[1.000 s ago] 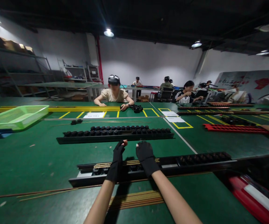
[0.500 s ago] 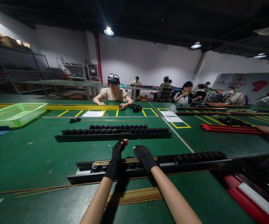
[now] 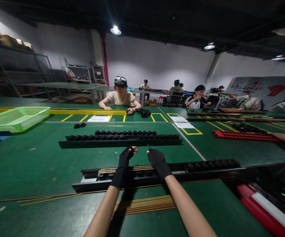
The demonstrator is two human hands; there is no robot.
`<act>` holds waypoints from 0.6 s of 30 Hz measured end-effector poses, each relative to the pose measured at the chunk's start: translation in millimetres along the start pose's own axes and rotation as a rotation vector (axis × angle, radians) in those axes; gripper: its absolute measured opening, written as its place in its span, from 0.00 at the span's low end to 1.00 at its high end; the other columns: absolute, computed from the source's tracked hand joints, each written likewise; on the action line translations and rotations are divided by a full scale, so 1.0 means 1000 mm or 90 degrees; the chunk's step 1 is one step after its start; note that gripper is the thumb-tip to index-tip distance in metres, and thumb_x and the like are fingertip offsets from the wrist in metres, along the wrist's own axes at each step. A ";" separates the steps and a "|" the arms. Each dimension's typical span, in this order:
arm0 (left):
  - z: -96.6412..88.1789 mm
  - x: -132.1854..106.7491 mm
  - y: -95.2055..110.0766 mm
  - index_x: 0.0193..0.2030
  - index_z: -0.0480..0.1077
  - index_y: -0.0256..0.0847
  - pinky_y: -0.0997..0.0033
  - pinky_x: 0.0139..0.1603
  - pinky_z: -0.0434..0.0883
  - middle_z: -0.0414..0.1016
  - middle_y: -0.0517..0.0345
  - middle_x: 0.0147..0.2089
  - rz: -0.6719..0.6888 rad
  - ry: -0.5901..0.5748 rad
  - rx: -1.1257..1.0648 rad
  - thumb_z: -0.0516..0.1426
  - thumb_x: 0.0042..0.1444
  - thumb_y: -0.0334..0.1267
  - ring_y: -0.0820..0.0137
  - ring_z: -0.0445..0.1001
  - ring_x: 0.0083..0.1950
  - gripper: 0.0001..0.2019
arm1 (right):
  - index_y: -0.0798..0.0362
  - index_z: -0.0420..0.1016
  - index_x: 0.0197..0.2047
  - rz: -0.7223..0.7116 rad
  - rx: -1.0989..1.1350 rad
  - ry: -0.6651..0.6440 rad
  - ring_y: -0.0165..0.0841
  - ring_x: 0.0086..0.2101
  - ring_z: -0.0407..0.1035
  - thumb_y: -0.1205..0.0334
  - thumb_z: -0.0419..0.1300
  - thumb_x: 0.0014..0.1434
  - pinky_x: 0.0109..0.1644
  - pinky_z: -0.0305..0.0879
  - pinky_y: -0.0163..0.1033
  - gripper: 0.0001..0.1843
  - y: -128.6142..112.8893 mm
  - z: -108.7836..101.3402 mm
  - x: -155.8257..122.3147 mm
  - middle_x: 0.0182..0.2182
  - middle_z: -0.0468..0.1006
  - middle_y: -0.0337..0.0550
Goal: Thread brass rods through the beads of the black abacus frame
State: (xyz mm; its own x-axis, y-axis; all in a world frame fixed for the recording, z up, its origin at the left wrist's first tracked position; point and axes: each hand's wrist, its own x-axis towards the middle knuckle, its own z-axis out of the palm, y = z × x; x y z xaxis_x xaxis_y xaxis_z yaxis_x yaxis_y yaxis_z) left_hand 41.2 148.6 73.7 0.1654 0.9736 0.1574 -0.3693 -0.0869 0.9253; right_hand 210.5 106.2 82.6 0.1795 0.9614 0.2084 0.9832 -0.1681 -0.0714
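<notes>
Black fingerless gloves cover both hands, which are raised over the far side of a long black channel rail (image 3: 177, 177). My left hand (image 3: 126, 155) has its fingers curled together; anything in them is too small to make out. To its right, a gap away, my right hand (image 3: 156, 159) is bent over with only a fingertip showing; its grip is hidden below. Several thin brass-coloured rods (image 3: 109, 170) lie along the rail under my hands. Black rollers (image 3: 213, 165) fill the rail's right part. Nearer me, more rods (image 3: 146, 204) lie side by side on the green table (image 3: 58, 174).
A second black rail (image 3: 122, 141) with rollers lies beyond my hands. At the left stand a green basket (image 3: 21, 120) and a yellow rail (image 3: 88, 112). A co-worker (image 3: 121, 95) sits opposite. A red rack (image 3: 246, 135) lies right, with another person's arm reaching it.
My right hand has shifted a little to the right, widening the gap between my hands. The left hand stays nearly in place.
</notes>
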 end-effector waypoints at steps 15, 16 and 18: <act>0.002 -0.003 0.004 0.37 0.77 0.37 0.54 0.51 0.73 0.81 0.49 0.36 -0.004 0.008 0.002 0.65 0.42 0.60 0.59 0.79 0.40 0.26 | 0.54 0.80 0.42 -0.008 -0.008 0.039 0.39 0.41 0.77 0.57 0.44 0.69 0.46 0.66 0.41 0.23 0.000 -0.016 -0.003 0.41 0.82 0.52; 0.002 -0.002 0.004 0.36 0.77 0.37 0.54 0.51 0.73 0.81 0.49 0.35 -0.005 0.008 0.002 0.65 0.41 0.59 0.59 0.79 0.39 0.26 | 0.53 0.80 0.43 0.003 -0.008 0.049 0.39 0.41 0.77 0.56 0.43 0.69 0.46 0.66 0.40 0.23 0.001 -0.021 -0.003 0.41 0.82 0.52; 0.002 -0.001 0.004 0.36 0.78 0.37 0.55 0.50 0.73 0.81 0.49 0.34 -0.009 0.006 0.004 0.65 0.42 0.58 0.60 0.79 0.38 0.25 | 0.52 0.79 0.47 0.024 -0.007 0.064 0.38 0.43 0.76 0.57 0.41 0.70 0.46 0.66 0.40 0.24 0.005 -0.027 -0.003 0.44 0.82 0.53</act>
State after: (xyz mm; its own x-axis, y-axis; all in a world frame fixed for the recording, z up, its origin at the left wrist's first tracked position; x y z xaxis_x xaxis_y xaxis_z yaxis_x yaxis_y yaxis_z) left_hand 41.1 147.1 77.6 0.1616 0.9768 0.1408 -0.3614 -0.0741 0.9295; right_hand 215.5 96.7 108.2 0.2179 0.9279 0.3026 0.9760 -0.2063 -0.0700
